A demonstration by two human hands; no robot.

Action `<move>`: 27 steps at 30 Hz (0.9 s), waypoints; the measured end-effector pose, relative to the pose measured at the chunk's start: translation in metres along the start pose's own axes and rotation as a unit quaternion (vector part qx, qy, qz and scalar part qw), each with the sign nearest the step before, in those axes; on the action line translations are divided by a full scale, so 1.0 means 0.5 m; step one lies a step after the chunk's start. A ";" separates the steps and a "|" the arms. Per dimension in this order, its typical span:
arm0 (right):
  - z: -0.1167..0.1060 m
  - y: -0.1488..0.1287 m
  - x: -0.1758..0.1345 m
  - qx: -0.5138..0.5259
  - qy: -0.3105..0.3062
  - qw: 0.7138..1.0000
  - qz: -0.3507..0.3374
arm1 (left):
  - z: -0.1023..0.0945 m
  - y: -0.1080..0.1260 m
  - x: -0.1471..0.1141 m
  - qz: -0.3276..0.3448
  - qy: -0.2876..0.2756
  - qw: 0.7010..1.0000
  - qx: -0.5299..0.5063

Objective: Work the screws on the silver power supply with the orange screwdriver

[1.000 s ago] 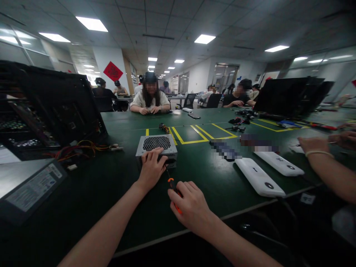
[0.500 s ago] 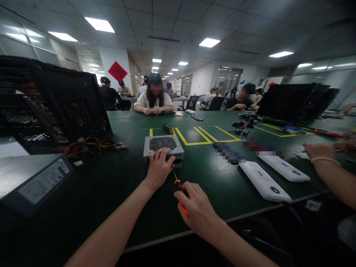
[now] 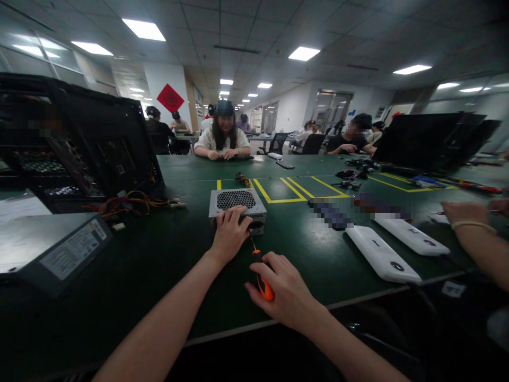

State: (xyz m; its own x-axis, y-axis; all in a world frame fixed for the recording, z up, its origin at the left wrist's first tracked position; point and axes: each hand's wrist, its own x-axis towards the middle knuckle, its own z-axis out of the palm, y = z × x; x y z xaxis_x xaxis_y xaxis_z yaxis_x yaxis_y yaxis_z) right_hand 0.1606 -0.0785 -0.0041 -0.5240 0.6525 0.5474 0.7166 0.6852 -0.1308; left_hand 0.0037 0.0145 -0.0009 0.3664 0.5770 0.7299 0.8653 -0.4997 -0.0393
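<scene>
A grey metal power supply unit (image 3: 237, 198) with a honeycomb grille on top sits on the green table. My left hand (image 3: 226, 234) rests against its near side, fingers bent over the edge and holding it. In my right hand (image 3: 284, 289) is an orange and black screwdriver (image 3: 265, 288), its handle lying between the thumb and the fingers, which are loosely curled. The thin shaft slants up to the near face of the unit, close to my left fingertips. My left hand partly hides that face, so the exact spot the tip touches cannot be made out.
A second power supply unit (image 3: 75, 252) and an open black computer case (image 3: 91, 143) with loose cables (image 3: 131, 204) stand at left. White power banks (image 3: 382, 253) lie at right, near another person's arm (image 3: 477, 236). A person (image 3: 222, 135) sits opposite.
My right fingers have loosened on the screwdriver handle, with the thumb moved away and more of the handle showing. My left hand still holds the unit. The view has shifted slightly.
</scene>
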 end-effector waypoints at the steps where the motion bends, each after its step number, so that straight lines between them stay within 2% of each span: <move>1: -0.001 -0.002 -0.001 0.009 0.004 1.000 0.005 | -0.001 0.000 0.000 0.000 -0.002 1.000 0.000; 5: 0.000 -0.002 -0.006 0.005 0.047 0.999 0.005 | -0.001 -0.002 -0.002 -0.001 -0.005 1.000 -0.003; 9: 0.000 0.000 -0.006 -0.031 0.036 0.998 -0.040 | 0.003 -0.001 -0.003 0.001 0.006 1.000 -0.007; 15: -0.002 -0.003 0.004 -0.002 0.035 0.999 0.038 | 0.005 -0.004 -0.005 -0.002 0.000 1.000 -0.007; 22: -0.002 -0.004 -0.007 -0.050 -0.017 0.998 0.017 | -0.021 -0.020 -0.006 0.029 -0.033 0.998 -0.044; 27: -0.002 -0.008 -0.004 0.040 0.008 0.997 0.067 | -0.016 -0.014 -0.006 0.008 -0.028 0.999 -0.038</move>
State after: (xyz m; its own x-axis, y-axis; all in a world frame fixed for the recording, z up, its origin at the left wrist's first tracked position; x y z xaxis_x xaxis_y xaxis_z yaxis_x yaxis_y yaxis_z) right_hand 0.1592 -0.0831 -0.0038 -0.4175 0.7354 0.5337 0.7410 0.6155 -0.2684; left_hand -0.0062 0.0115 0.0026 0.4011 0.6029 0.6897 0.8312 -0.5559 0.0026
